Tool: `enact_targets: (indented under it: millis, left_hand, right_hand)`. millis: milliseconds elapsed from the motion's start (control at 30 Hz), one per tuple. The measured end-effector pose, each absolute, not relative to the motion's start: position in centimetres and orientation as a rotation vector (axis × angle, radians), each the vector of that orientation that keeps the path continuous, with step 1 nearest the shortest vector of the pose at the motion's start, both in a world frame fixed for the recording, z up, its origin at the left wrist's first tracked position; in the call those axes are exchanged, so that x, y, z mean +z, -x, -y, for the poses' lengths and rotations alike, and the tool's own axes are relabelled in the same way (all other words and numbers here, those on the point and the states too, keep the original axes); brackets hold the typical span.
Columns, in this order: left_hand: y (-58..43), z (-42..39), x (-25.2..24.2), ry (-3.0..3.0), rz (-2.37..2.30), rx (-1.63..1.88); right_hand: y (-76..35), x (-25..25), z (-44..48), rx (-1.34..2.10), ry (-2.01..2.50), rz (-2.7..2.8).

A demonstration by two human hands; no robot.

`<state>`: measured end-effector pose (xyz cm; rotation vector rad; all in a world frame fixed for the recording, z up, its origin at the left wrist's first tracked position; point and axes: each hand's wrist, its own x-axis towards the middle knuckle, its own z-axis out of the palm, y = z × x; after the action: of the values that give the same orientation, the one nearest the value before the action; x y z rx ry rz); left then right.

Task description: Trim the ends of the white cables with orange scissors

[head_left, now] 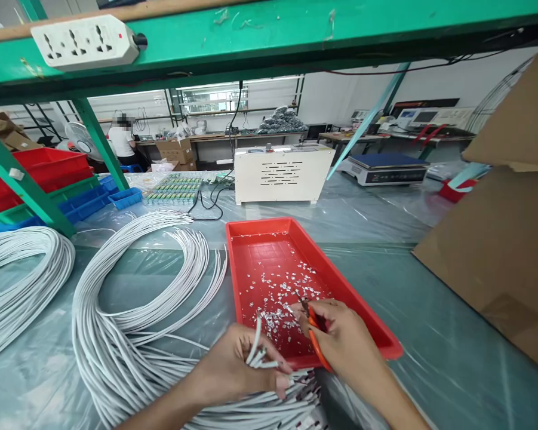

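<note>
My left hand (pixel 233 367) is closed around several white cable ends (pixel 257 352) that stick up between thumb and fingers. In my right hand (pixel 343 334) is a pair of orange-handled cutters (pixel 313 334), its dark tip pointing over the red tray (pixel 273 224). Small silvery-white scraps (pixel 273 319) lie scattered on the tray's floor, thickest near my hands. A large coil of white cables (pixel 89 310) loops on the table left of the tray, and its bundled ends run below my hands. Whether the cutters' jaws are parted is too small to tell.
A second cable coil (pixel 49 257) lies at the far left. Behind the tray stand a cream metal box (pixel 282 176) and a weighing scale (pixel 385 170). Cardboard (pixel 497 257) blocks the right side. A green shelf beam (pixel 269 36) with a power strip (pixel 85 43) crosses overhead. A person (pixel 123 140) sits far back.
</note>
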<state>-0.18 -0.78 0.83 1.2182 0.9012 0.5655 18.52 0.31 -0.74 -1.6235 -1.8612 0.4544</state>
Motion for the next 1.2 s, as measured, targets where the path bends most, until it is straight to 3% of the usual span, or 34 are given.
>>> enact_targets:
  millis: [200,400,700,1200]
  left_hand:
    - [0.5,0.0,0.0,-1.037,-0.871,0.583]
    - [0.7,-0.7,-0.7,-0.892,-0.831,0.710]
    - [0.3,0.0,0.1,-1.175,-0.974,1.049]
    - [0.1,0.3,0.8,-1.287,-0.861,1.011]
  right_hand:
    - [-18.6,-1.6,-0.6,0.080,1.845,1.996]
    - [-18.6,-1.7,-0.4,-0.017,1.889,2.011]
    - [-17.7,-0.8,-0.2,0.040,1.569,1.912]
    - [-16.5,-0.6,0.6,0.203,1.443,2.012]
